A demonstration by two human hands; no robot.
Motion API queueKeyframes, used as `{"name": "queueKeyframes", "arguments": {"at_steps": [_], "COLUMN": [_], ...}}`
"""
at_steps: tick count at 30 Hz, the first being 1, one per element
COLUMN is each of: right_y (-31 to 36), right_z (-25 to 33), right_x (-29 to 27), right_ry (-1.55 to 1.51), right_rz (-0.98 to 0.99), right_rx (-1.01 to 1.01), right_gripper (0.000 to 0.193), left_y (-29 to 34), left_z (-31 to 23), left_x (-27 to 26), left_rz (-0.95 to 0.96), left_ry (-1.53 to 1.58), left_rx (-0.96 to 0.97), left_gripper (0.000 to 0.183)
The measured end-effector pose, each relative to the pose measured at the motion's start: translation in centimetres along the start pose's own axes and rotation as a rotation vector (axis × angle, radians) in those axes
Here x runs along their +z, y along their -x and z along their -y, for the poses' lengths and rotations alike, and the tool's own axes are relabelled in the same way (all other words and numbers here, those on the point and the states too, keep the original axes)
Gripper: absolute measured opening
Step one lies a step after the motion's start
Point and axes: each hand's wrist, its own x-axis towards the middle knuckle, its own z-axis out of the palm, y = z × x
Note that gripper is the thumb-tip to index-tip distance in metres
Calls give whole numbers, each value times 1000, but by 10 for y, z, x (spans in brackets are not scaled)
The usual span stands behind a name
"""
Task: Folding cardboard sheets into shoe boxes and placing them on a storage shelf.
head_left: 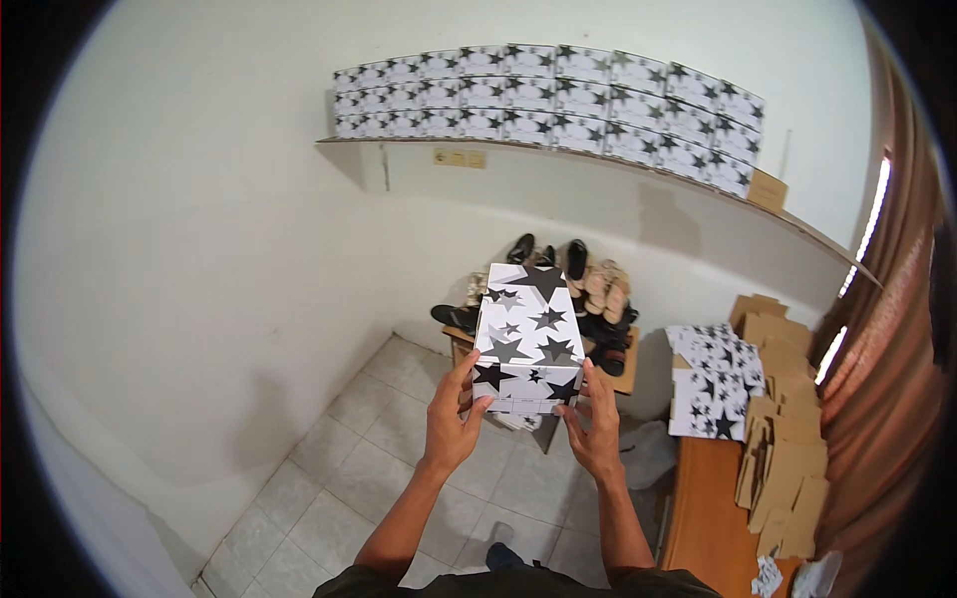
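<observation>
A white cardboard box (pixel 526 334) printed with black and grey stars is held up in front of me, its lid closed. My left hand (pixel 456 414) grips its near left corner, thumb on the near face. At the near right corner, my right hand (pixel 595 419) holds it in the same way. Behind and below the box, several shoes (pixel 605 289), black and beige, are heaped on a small wooden table (pixel 625 371). The box hides part of that heap.
A wall shelf (pixel 558 149) bears stacked rows of star-printed boxes (pixel 528 95) and one brown box (pixel 767 189). At right, an orange-brown table (pixel 703 518) carries flat star-printed cardboard (pixel 713 384) and brown cardboard pieces (pixel 788 439). A brown curtain (pixel 887 399) hangs beside it.
</observation>
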Motion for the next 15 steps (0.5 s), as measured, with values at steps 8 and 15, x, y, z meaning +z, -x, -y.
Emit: {"name": "queueKeyframes", "arguments": {"at_steps": [8, 15], "right_y": [-95, -207], "right_z": [-31, -39], "right_x": [110, 212], "right_ry": [-163, -223], "right_rz": [44, 57], "right_rx": [-156, -319], "right_gripper": [76, 73], "left_y": [-75, -162], "left_z": [40, 97], "left_x": [-71, -140], "left_rz": [-153, -291], "left_ry": [-167, -288], "left_rx": [-15, 61], "left_gripper": [66, 88]}}
